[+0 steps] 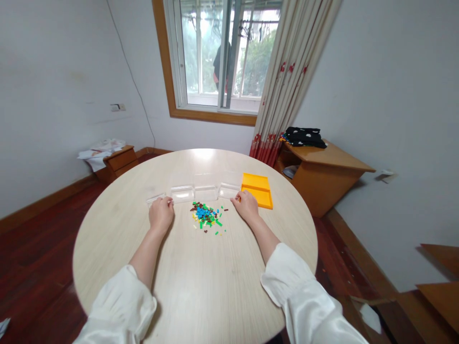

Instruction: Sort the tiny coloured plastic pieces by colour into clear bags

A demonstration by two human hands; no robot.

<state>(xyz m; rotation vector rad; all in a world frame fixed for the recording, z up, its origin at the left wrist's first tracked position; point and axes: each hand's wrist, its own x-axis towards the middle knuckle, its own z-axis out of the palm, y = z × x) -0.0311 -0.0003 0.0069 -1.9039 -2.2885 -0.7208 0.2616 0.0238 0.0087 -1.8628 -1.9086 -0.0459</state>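
Note:
Four low items stand in a row across the table: a leftmost clear plastic tray (155,197), two middle clear trays (182,193) (205,193), and a right clear tray (228,190). My left hand (161,213) has curled fingers at the near right corner of the leftmost tray, hiding part of it. At the front right corner of the right tray, the fingers of my right hand (246,205) are pinched together. Between my hands lies a loose pile of small building bricks (205,213), blue, green, brown and pale yellow.
An open yellow plastic case (263,197) lies just beyond my right hand. Everything rests on a round pale wooden table (201,277). A wooden cabinet (319,172) with folded black cloth (304,137) stands at the right, a curtain (287,81) beside it.

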